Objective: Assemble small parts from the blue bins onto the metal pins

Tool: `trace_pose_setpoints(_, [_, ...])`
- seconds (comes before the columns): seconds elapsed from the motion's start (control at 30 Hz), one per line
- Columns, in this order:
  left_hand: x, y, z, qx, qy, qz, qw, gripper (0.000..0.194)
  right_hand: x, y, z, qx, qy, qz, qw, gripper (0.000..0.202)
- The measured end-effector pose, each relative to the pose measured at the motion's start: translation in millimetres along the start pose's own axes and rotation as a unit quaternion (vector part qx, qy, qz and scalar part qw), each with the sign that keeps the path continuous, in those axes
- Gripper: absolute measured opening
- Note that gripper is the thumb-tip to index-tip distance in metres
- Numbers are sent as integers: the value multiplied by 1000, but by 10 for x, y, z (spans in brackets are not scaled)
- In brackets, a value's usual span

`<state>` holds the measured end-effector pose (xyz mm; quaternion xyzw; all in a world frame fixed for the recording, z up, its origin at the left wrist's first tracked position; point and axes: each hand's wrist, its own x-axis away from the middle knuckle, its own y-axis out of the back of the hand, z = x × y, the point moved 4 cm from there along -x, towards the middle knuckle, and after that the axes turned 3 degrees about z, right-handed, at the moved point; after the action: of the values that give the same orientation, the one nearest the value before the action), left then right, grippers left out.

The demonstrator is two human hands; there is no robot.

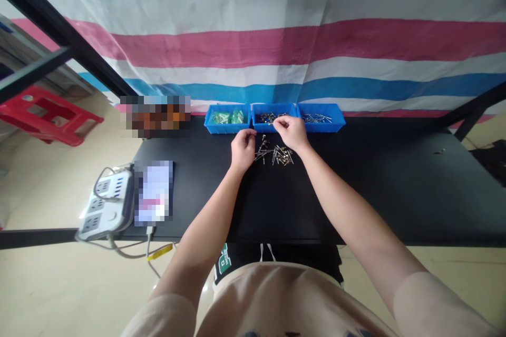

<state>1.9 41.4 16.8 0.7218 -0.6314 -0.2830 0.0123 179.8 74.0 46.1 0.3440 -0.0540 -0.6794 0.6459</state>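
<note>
My left hand [242, 151] is closed, fingertips pinched together, just in front of the gap between the left and middle blue bins. My right hand [291, 133] is also in a pinch, at the front right of the middle blue bin [261, 128]. Whatever either hand holds is too small or hidden to name. Small brownish metal pieces lie in the middle bin. Between my hands, on the black table, is a loose pile of metal screws or pins [282, 155], some with brass-coloured parts. Several more thin metal pieces [262, 156] lie close beside my left hand.
The left blue bin [227, 129] holds green and whitish pieces; the right blue bin [330, 127] holds long thin silver pins. A power strip [106, 202] and a blurred-out device [155, 192] with a cable are at the black table's [379, 184] left end. A red stool [51, 116] stands beyond.
</note>
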Motion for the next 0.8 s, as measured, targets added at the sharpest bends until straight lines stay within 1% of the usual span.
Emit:
trace_pose_setpoints(0.2, [3, 8, -39, -31, -24, 7, 999, 15, -422, 59, -18, 147, 5, 34, 989, 20])
trace_pose_setpoints(0.33, [2, 14, -52, -41, -31, 6, 999, 15, -594, -6, -68, 214, -23, 34, 976, 14])
trace_pose_setpoints(0.43, [1, 14, -50, -49, -34, 10, 998, 14, -657, -129, -125, 234, -36, 63, 970, 9])
trace_pose_setpoints(0.57, [0, 17, -49, -57, -42, 8, 997, 14, -689, -259, -196, 240, -59, 101, 964, 8])
trace_pose_setpoints(0.67, [0, 14, -54, -67, -51, 11, 996, 15, -704, -290, -218, 239, -67, 106, 963, 5])
trace_pose_setpoints(0.8, [-2, 13, -56, -80, -57, 15, 995, 15, -671, -245, -166, 245, -44, 89, 964, 6])
